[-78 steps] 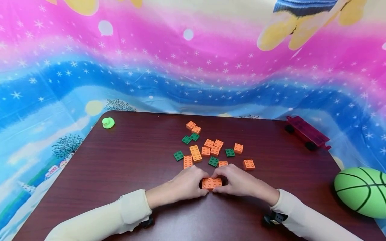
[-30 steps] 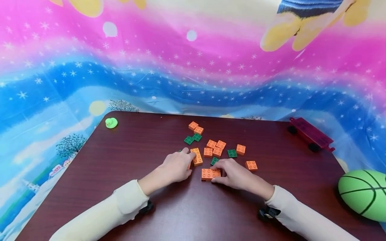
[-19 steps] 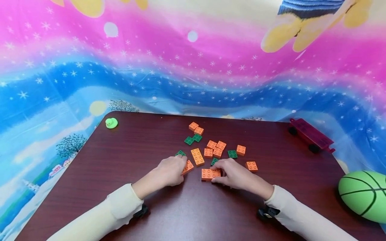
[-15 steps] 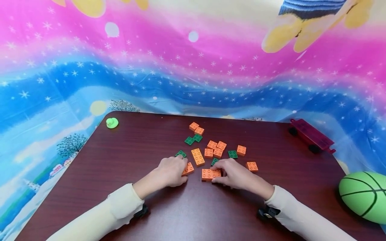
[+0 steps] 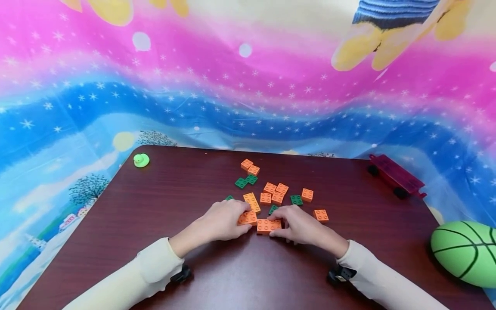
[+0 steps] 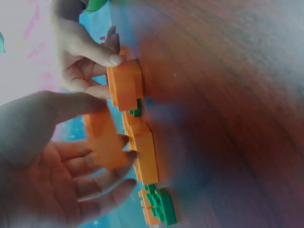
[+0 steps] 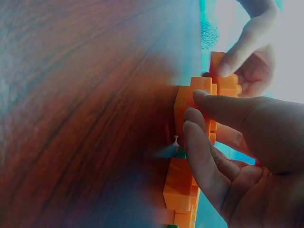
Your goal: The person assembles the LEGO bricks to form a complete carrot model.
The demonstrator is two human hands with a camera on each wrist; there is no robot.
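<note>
In the head view my left hand (image 5: 226,218) pinches an orange eight-stud brick (image 5: 248,218), its thumb on the near side. The left wrist view shows this brick (image 6: 104,140) lifted off the table, between thumb and fingers. My right hand (image 5: 297,224) holds another orange eight-stud brick (image 5: 267,225) by its right end. In the right wrist view that orange brick (image 7: 202,85) sits slightly offset on a second orange brick (image 7: 180,107) on the table. The two hands' bricks lie nearly end to end; whether they touch I cannot tell. A yellow-orange long brick (image 5: 251,201) lies just behind the left fingers.
Several small orange bricks (image 5: 277,198) and green bricks (image 5: 296,199) are scattered beyond the hands. One orange brick (image 5: 320,215) lies right of the right hand. A green toy duck (image 5: 141,160), a dark red toy cart (image 5: 397,174) and a green ball (image 5: 465,254) stand near the table edges.
My left hand let go of the right hand's brick, reached left and took the orange brick lying there. It has now brought it rightward beside the other brick. The right hand keeps its hold.
</note>
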